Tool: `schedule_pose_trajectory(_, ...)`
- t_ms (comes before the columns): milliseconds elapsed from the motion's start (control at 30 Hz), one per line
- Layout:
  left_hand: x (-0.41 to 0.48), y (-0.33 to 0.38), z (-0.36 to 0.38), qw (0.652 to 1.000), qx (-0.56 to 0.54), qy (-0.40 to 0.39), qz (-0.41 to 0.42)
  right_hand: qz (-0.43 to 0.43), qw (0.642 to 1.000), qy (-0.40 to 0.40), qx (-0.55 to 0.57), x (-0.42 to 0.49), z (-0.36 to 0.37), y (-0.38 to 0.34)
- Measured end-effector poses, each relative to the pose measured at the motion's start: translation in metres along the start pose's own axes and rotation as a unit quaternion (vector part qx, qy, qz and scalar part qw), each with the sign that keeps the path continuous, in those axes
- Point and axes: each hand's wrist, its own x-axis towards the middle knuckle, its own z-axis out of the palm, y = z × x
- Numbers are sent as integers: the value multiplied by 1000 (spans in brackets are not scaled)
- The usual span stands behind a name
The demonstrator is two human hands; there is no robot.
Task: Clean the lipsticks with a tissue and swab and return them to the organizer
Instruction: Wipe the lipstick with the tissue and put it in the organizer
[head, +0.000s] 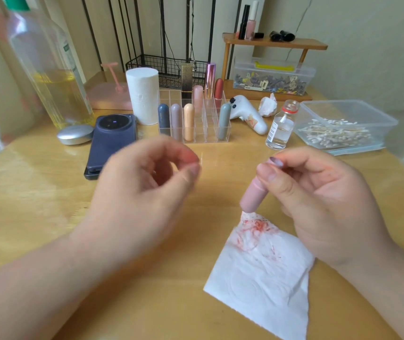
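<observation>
My right hand (318, 200) pinches a pink lipstick tube (253, 195) at its top end, and the tube hangs tilted with its lower end just above a white tissue (264, 273). Red smears mark the tissue's upper corner, and it lies flat on the wooden table (49, 192). My left hand (147, 187) hovers to the left, blurred, fingers curled with thumb and forefinger close together and nothing visible between them. The clear organizer (196, 119) stands behind, holding several capped lipsticks. A clear tub of cotton swabs (343, 126) sits at the right.
A small glass vial (280, 128) with a swab in it stands beside the tub. A crumpled tissue (267, 105), a white panda-shaped device (247, 114), a tissue roll (143, 94), a dark phone (112, 143), a silver compact (74, 134) and a tall bottle (49, 69) line the back.
</observation>
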Motion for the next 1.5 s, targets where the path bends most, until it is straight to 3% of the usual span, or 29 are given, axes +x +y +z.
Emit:
schedule_pose_trajectory(100, 16, -6, -13, 992, 111, 47, -35, 52, 999, -5, 7, 3, -1, 3)
schedule_pose_trajectory(300, 17, -16, -8, 954, 285, -69, -55, 118, 992, -13, 35, 4, 1, 5)
schedule_pose_trajectory(500, 20, -22, -5, 934, 338, -107, -53, 206, 967, -34, 143, 5, 3, -2)
schedule_pose_trajectory(567, 18, -20, -6, 969, 204, -103, -90, 216, 964, -47, 149, 6, 3, -2)
schedule_pose_trajectory(600, 17, -17, -5, 983, 42, -109, -145, 222, 963, -54, 145, 6, 4, -1)
schedule_pose_trajectory(633, 16, -13, -4, 961, -153, -120, -197, 227, 962, -60, 140, 5, 4, 0)
schedule_pose_trajectory(667, 14, -10, -3, 913, -307, -128, -237, 229, 962, -65, 132, 5, 3, 0)
schedule_pose_trajectory(733, 12, -7, 2, 847, -438, -127, -273, 217, 970, -69, 90, 4, 3, 0)
schedule_pose_trajectory(833, 12, -7, 4, 809, -492, -142, -290, 186, 980, -63, 27, 1, 3, -2)
schedule_pose_trajectory(933, 13, -5, 4, 794, -509, -139, -301, 163, 984, -62, 38, -2, 5, -7)
schedule_pose_trajectory(1167, 9, -5, 6, 818, -479, -132, -291, 173, 981, -72, 40, -4, 7, -9)
schedule_pose_trajectory(1500, 5, -7, 12, 872, -412, -122, -235, 179, 980, -74, -45, -3, 5, -6)
